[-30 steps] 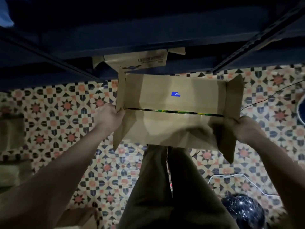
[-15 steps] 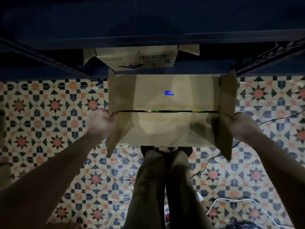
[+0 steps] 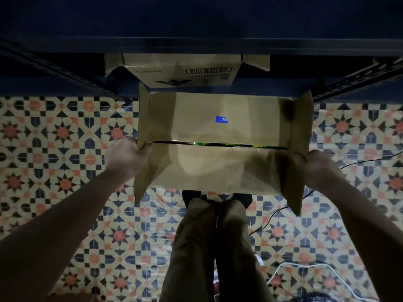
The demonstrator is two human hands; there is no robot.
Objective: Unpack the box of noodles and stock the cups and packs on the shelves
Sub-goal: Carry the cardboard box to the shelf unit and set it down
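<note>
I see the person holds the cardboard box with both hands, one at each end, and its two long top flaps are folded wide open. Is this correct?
Not quite. In the head view the two long flaps of the cardboard box lie nearly shut, leaving only a thin slit between them; only the short end flaps stand up. The rest holds: left hand and right hand grip opposite ends.

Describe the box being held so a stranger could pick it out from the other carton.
Start at the dark shelf edge running across the top. Just below it, over the patterned floor, is the held box, gripped by the left hand and right hand. Unlike the barcoded carton behind, it bears a small blue sticker.
</note>
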